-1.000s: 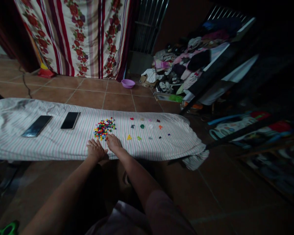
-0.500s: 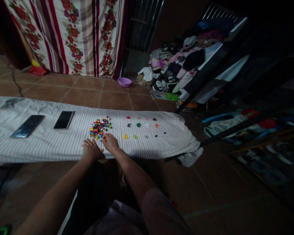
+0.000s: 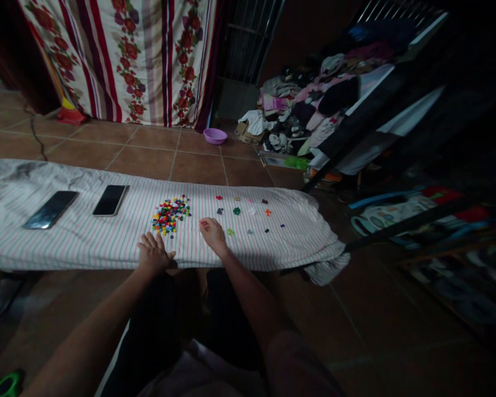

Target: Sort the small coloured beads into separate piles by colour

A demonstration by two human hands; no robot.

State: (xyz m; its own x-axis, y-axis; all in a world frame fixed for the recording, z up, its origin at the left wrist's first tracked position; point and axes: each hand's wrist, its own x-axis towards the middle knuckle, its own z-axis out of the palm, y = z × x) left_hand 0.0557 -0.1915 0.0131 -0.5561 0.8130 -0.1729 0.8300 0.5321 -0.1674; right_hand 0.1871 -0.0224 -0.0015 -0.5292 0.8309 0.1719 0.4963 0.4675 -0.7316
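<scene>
My left hand [image 3: 152, 253] lies flat on the striped cloth [image 3: 119, 242], fingers spread, just below a pile of small multicoloured pieces [image 3: 169, 216]. To the right of that pile, my right hand [image 3: 213, 234] is closed in a pinch over the cloth; what is between its fingertips is too small to make out. It hides the yellow group. Around it lie small colour-sorted groups, among them red pieces [image 3: 219, 197], dark grey pieces [image 3: 220, 210], green pieces [image 3: 236, 211], lime pieces [image 3: 230, 232] and orange pieces [image 3: 268, 212].
Two phones lie on the cloth at left, a dark phone [image 3: 52, 209] and a light-edged phone [image 3: 111, 200]. Beyond the cloth, a purple basin [image 3: 215, 136] stands on the tiled floor. A heap of clothes [image 3: 301, 105] is at the back right, and a floral curtain [image 3: 152, 66] hangs behind.
My right hand has moved right, from the edge of the pile to the place of the yellow group, which it now covers. My left hand stays in place.
</scene>
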